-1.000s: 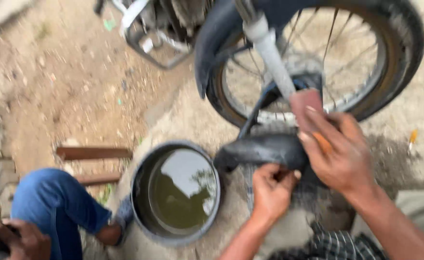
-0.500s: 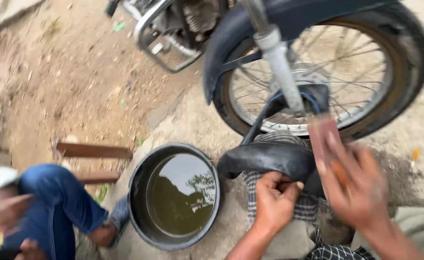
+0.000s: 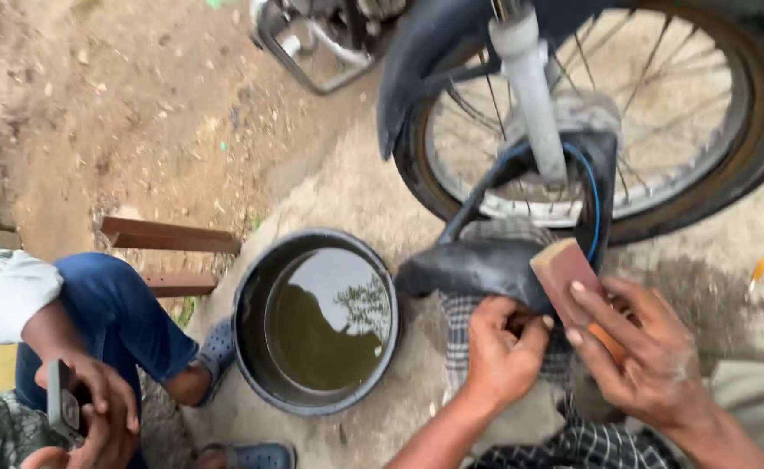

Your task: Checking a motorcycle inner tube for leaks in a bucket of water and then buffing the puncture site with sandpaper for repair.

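left hand (image 3: 499, 352): clenched on the fold of the black rubber inner tube (image 3: 477, 265), pinning it over a checked cloth (image 3: 464, 317) on the person's knee
right hand (image 3: 638, 352): gripping a reddish-brown rectangular rubbing block (image 3: 564, 274), its flat face down on the tube; an orange part shows under the fingers, can't tell what it is
tube position: low centre-right, just right of the basin, just below the wheel; one loop runs up beside the grey fork leg (image 3: 530, 87)
tube axis: flattened section lies roughly left-right, blunt end pointing left at the basin; loop rises toward the wheel
block axis: long side runs from upper left to lower right
open room: bare dirt and concrete ground (image 3: 139, 113) upper left is free; tight on the right, where the spoked motorcycle front wheel with black tyre (image 3: 608, 122) is close above both hands
edges: round black basin of murky water (image 3: 317, 321) sits close to the left hand, rim near the tube end; brown wooden planks (image 3: 169, 234) further left
hidden: wheel top, engine and frame cut by the upper edge; both forearms cut at the bottom edge; tube's far run hidden behind fork and tyre
other person: lower left, blue trousers, holding a phone (image 3: 61, 404), well apart from the tube; mostly cut off
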